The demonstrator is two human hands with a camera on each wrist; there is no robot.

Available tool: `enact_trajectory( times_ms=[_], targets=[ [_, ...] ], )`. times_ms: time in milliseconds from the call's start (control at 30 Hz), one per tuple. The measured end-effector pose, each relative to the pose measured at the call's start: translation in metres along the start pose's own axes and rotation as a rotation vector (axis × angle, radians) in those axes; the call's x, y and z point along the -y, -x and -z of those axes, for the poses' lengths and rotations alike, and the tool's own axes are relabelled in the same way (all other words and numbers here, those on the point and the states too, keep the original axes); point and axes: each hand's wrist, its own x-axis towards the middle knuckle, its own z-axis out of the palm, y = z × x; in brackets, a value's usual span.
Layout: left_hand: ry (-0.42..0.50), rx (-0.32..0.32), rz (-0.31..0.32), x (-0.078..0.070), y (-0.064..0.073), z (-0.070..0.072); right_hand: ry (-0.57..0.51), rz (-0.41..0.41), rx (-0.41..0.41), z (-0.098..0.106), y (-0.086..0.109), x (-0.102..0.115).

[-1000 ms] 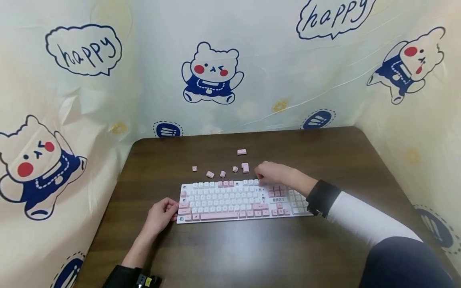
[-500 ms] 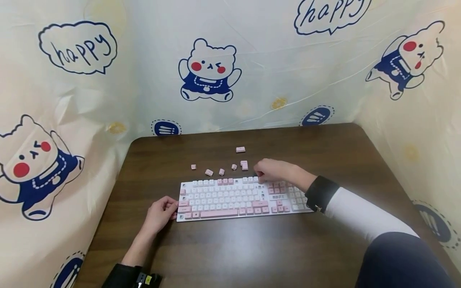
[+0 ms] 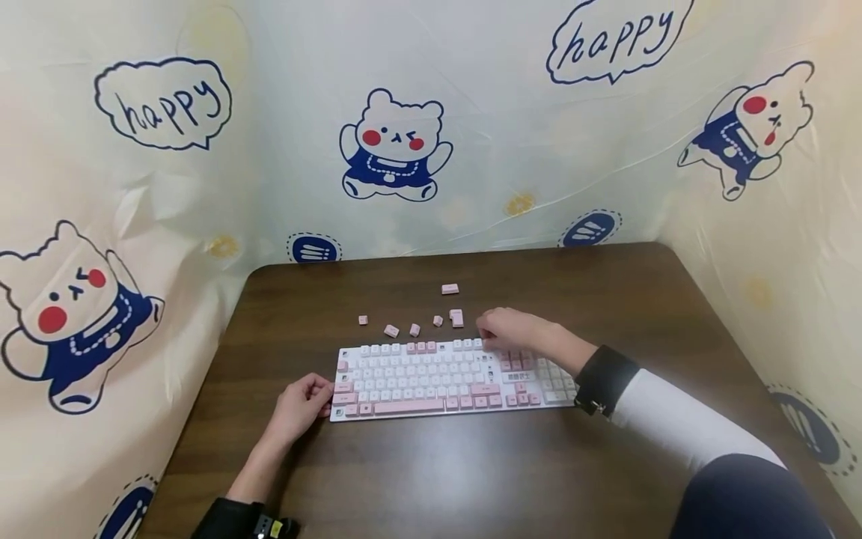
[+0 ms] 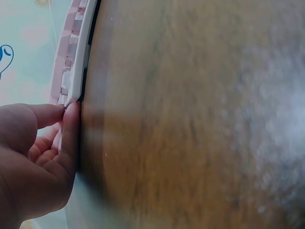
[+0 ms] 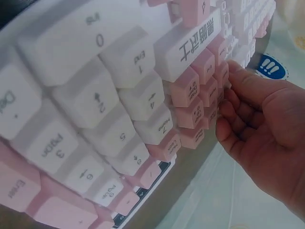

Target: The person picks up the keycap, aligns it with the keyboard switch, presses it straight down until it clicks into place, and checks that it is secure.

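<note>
A white and pink keyboard [image 3: 411,406] lies on the brown table, with a few bare key spots among its keys. My left hand [image 3: 300,404] pinches its near left corner; in the left wrist view, thumb and fingertip of the left hand [image 4: 40,162] meet at the keyboard's edge [image 4: 76,71]. My right hand [image 3: 510,328] is at the far edge, right of the middle, fingers curled. In the right wrist view, the right hand [image 5: 267,114] has its thumb against the pink keys [image 5: 205,90]; other fingertips are partly hidden, and whether they pinch anything does not show.
Behind the keyboard lie several loose pink keycaps: one small keycap [image 3: 363,320] at the left, a wider keycap [image 3: 391,331], a pair touching [image 3: 457,319], and a long keycap [image 3: 450,289] farthest back. A printed curtain [image 3: 471,172] encloses the table [image 3: 431,479].
</note>
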Motion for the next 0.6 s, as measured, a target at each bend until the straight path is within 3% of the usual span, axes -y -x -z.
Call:
enact_trajectory(
  times_ms=[600],
  targets=[
    [-0.031, -0.014, 0.005, -0.0017, 0.0012, -0.0029, 0.007, 0.022, -0.003, 0.0000, 0.0003, -0.0054]
  ],
)
